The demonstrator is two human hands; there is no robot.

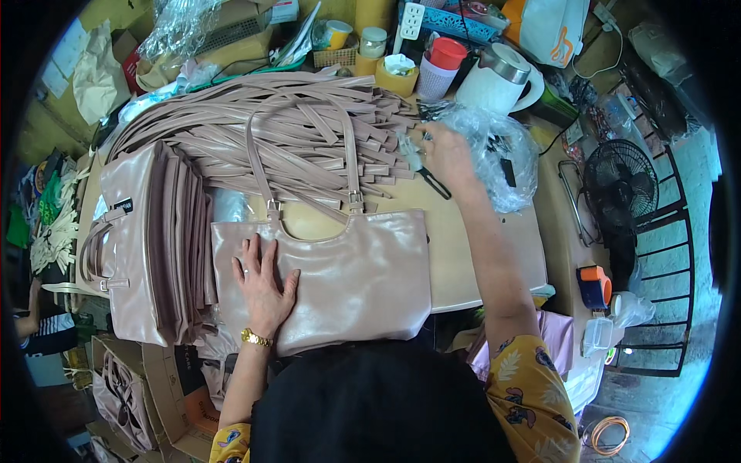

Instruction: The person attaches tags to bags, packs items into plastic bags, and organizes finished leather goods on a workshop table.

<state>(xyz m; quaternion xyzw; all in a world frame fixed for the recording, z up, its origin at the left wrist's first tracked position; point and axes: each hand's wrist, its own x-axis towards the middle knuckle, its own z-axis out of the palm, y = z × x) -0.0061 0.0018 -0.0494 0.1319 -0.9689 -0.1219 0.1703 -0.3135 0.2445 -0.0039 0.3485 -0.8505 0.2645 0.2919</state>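
Observation:
A dusty-pink handbag (359, 278) lies flat before me, its two strap handles stretched away over a heap of matching strips (255, 143). My left hand (265, 287) presses on the bag's left part, fingers spread and palm down, holding nothing. Beyond the bag to the right, my right hand (448, 153) is over the table with its fingers curled together; what they hold, if anything, is hidden. Right beside those fingers is a small cutter-like tool with black handles (434, 184). A crumpled clear plastic bag (505, 166) with black pieces inside sits just right of that hand.
Several similar pink bags (150, 239) are stacked at the left. A white electric kettle (498, 81), a red cup (448, 54) and tape rolls (396, 77) line the back. At the right stand a black fan (621, 185) and an orange-and-navy tape dispenser (594, 287). Cardboard boxes (174, 397) are lower left.

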